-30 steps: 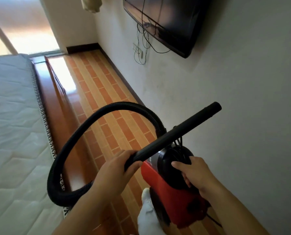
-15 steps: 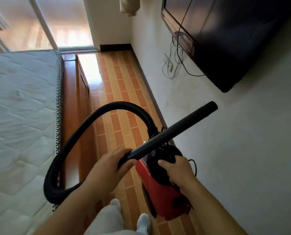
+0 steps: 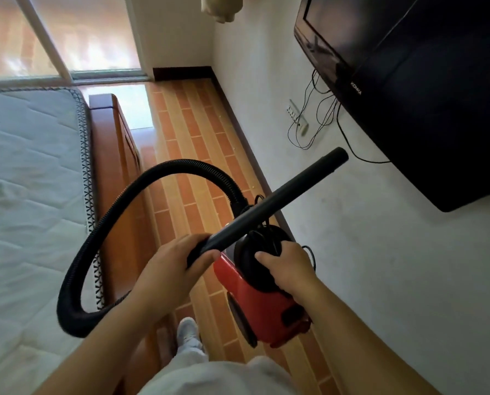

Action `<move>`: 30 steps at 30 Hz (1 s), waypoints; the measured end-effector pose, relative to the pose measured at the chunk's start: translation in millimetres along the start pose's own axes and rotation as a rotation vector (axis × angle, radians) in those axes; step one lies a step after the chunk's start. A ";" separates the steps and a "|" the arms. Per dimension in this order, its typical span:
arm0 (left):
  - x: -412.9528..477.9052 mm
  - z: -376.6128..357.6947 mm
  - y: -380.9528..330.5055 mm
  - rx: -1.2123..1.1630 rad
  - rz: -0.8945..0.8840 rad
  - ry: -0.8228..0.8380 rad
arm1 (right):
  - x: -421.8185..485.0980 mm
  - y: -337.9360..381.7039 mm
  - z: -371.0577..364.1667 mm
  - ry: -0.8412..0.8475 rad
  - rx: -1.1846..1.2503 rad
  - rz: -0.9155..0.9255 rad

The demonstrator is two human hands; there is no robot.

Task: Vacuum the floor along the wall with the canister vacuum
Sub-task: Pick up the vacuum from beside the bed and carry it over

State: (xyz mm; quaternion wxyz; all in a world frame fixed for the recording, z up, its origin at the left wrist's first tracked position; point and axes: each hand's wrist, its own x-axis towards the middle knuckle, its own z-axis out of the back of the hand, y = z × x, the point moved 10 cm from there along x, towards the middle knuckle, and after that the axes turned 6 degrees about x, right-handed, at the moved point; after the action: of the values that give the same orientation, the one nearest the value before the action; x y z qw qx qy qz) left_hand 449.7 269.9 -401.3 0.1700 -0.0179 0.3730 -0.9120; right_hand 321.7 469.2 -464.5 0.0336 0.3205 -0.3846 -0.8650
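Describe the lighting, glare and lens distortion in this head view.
Head view: daylight from the window blows out the glass and throws glare on the floor; the wide lens tilts the wall and television; the hose looks slightly blurred.

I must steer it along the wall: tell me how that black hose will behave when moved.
The hose looks ribbed and hangs in a wide loop, so it is probably floppy and may swing. The wand held by the left hand looks rigid.

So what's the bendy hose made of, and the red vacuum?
The hose looks like black flexible plastic: fine ribs ring it and it curves in a loop. The vacuum looks like hard, glossy red plastic, since its smooth shell catches light. Neither is certain from looks alone.
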 end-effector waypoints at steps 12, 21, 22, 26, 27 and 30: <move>135.4 17.5 24.6 0.122 -0.015 0.111 | 116.4 60.1 3.9 0.004 0.137 -0.052; 232.0 12.2 25.8 0.155 -0.005 0.185 | 201.0 70.9 14.9 0.046 0.086 -0.060; 240.7 11.1 25.6 0.158 -0.011 0.204 | 205.2 69.9 18.6 0.044 0.078 -0.066; 280.9 1.1 27.3 0.177 -0.062 0.295 | 221.2 60.0 29.9 0.023 0.093 -0.114; 293.1 -4.3 28.9 0.177 -0.079 0.326 | 224.6 55.8 31.6 0.009 0.105 -0.134; 328.2 -26.7 34.9 0.193 -0.141 0.438 | 229.4 42.1 35.6 -0.046 0.126 -0.216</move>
State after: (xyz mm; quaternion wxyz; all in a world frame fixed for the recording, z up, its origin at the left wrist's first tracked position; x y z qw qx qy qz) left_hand 146.8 158.6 -475.4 0.0218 0.1706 0.3097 -0.9351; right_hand 111.3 392.7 -539.1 -0.0887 0.3416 -0.4020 -0.8449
